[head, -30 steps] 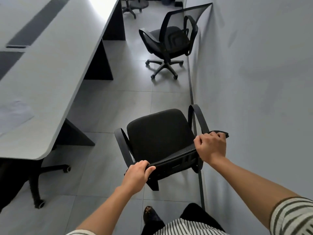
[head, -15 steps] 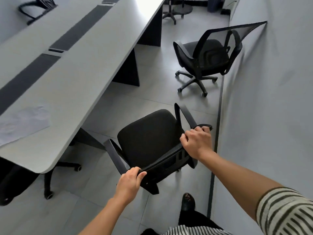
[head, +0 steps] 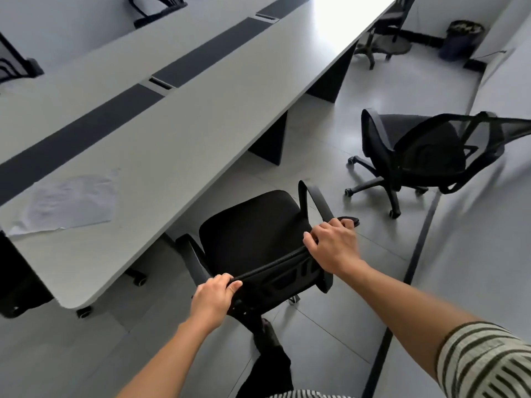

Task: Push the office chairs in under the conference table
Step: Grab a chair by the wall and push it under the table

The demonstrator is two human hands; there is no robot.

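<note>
Over the last second I've swung the near chair [head: 253, 228] round: it was square to the wall at frame right, now its seat front angles toward the tabletop [head: 178, 116] at centre-left, and its front edge sits just beside the tabletop's rim, not yet under. Left hand [head: 214, 297] grip is clenched on the left end of the backrest top rail, lower centre; right hand [head: 333, 245] grip is clenched on the right end of the same rail, by the right armrest. Both arms are extended. My view has also turned left, so more of the tabletop shows, with a crumpled sheet of paper [head: 69, 202] at left. The turn looks done, so I judge what's left for this one is a straight push in; the armrests may catch the rim, can't tell clearance from here. The second chair [head: 425, 156] at right centre stands well apart from the tabletop near the wall, not yet pushed in. Another chair base [head: 382, 44] shows at upper right by the far end.
</note>
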